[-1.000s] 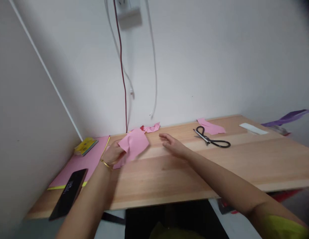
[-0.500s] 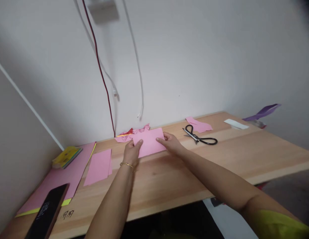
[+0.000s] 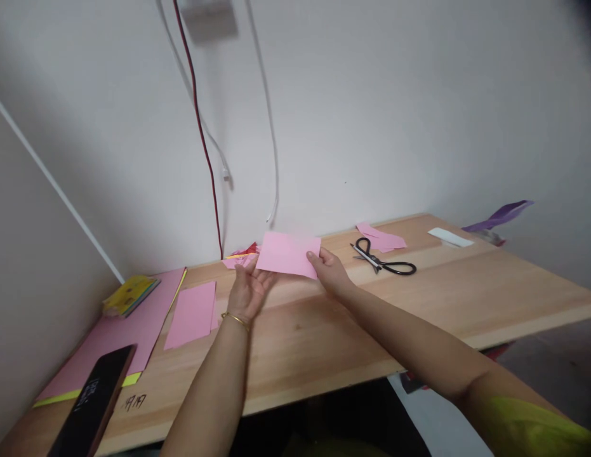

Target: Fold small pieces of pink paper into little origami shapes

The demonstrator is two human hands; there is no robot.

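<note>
A rectangular sheet of pink paper (image 3: 288,254) is held up above the table, its lower edge bowed a little. My right hand (image 3: 331,271) pinches its right edge, thumb on top and fingers behind. At the sheet's lower left corner my left hand (image 3: 249,289) is turned palm up, fingers spread; the fingertips reach under the paper, and whether they touch it I cannot tell. Behind the sheet, partly hidden, lie folded pink paper pieces (image 3: 239,261) with some red and yellow.
Black-handled scissors (image 3: 395,266) with a pen (image 3: 369,255) across them lie right, near pink scraps (image 3: 383,238) and a white strip (image 3: 450,237). At left are cut pink sheets (image 3: 193,314), a large pink sheet (image 3: 119,346), a yellow pack (image 3: 128,295) and a phone (image 3: 92,403).
My left hand has let go of the paper's left side and turned palm up. The sheet has tilted and shifted slightly up and right, still gripped by my right hand.
</note>
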